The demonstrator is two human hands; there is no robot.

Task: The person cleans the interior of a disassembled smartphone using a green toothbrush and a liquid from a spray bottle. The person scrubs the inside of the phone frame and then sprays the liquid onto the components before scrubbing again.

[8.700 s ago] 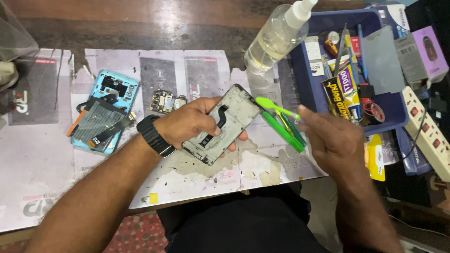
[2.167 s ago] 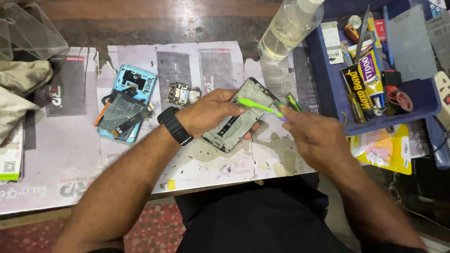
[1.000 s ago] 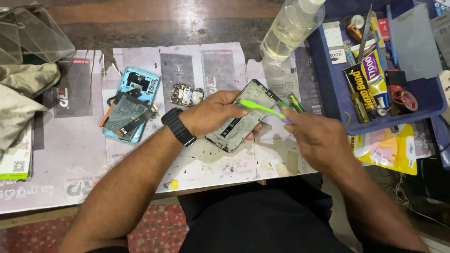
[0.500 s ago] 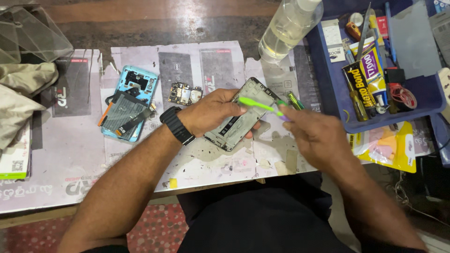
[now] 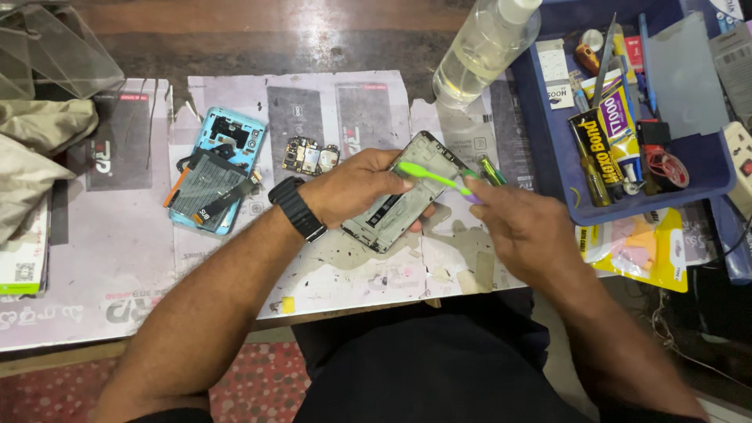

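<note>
Head view: slim green toothbrush (image 5: 427, 174), metal phone frame (image 5: 407, 192).

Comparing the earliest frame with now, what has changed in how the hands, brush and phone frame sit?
The green toothbrush, earlier held off the frame's right edge, has moved left so its head now lies on the phone frame. The right hand came in with it. The left hand still holds the frame. The blue phone back, circuit board and clear bottle lie as before.
</note>
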